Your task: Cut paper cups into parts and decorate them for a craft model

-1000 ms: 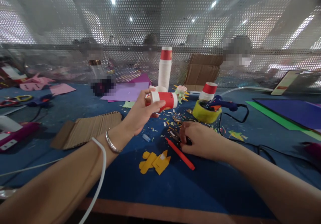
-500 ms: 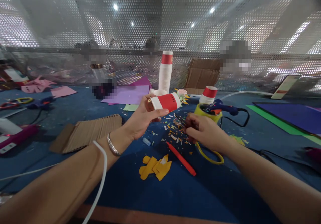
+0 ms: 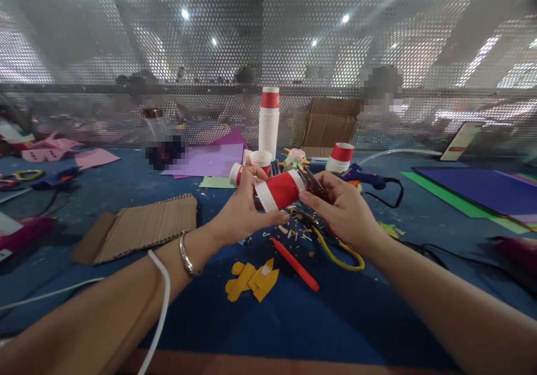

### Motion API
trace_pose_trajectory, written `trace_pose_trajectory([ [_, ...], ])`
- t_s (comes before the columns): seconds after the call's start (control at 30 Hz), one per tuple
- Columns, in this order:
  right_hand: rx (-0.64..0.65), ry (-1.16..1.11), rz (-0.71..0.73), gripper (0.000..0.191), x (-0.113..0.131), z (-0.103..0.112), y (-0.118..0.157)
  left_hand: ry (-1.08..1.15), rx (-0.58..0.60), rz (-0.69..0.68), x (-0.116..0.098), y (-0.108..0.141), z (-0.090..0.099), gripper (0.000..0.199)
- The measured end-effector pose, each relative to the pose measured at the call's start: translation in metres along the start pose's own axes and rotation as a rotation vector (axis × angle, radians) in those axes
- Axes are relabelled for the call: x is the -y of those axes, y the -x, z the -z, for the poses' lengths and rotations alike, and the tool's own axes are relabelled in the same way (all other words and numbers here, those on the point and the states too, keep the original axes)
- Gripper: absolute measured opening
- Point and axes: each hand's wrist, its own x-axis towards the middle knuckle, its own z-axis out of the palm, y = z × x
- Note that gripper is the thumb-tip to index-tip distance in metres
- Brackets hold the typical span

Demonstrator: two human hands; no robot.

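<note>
Right hand (image 3: 348, 207) has risen from over the scraps in the head view and now meets the end of the red-and-white cup (image 3: 282, 189), which tips more steeply than half a second ago. Held in the air above the blue table (image 3: 218, 319), the cup lies on its side, its wider white rim toward the left hand (image 3: 239, 212). That hand grips it with the thumb stretched along underneath and the fingers curled behind, partly hidden by the cup. On the other side, the fingers bend around a dark thin tool (image 3: 311, 182), too blurred to name, while the thumb presses near the cup's narrower end. Below the hands are yellow-handled scissors (image 3: 351, 264) and small paper scraps (image 3: 289, 229). Nearer the table's front edge, a red marker (image 3: 295, 263) lies beside yellow paper pieces (image 3: 254, 281). Corrugated cardboard (image 3: 146, 226) lies left of the left wrist; a tall cup stack (image 3: 269, 131) stands behind the held cup.
</note>
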Motion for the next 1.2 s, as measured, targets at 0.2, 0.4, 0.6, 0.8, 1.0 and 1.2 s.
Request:
trace_pose_trajectory([
  [0.2,0.101,-0.067,0.008,0.017,0.01,0.004,0.004,0.522,0.144,0.395,-0.014,-0.003,0.009,0.035],
  [0.4,0.176,-0.095,0.014,0.017,0.013,0.008,0.003,0.58,0.367,0.492,-0.019,0.002,0.015,0.054],
  [0.6,0.013,-0.088,-0.011,0.016,0.01,0.0,0.006,0.447,0.22,0.361,-0.024,0.003,0.005,0.057],
  [0.8,-0.038,-0.068,-0.086,0.026,0.006,-0.009,0.008,0.365,-0.154,0.132,-0.013,-0.001,0.001,0.068],
  [1.0,-0.014,-0.174,-0.087,0.024,0.005,-0.014,0.01,0.371,-0.02,0.141,-0.01,0.002,-0.006,0.061],
  [1.2,0.007,-0.157,-0.115,0.024,0.001,-0.006,0.008,0.388,0.17,0.42,-0.017,0.002,0.007,0.04],
])
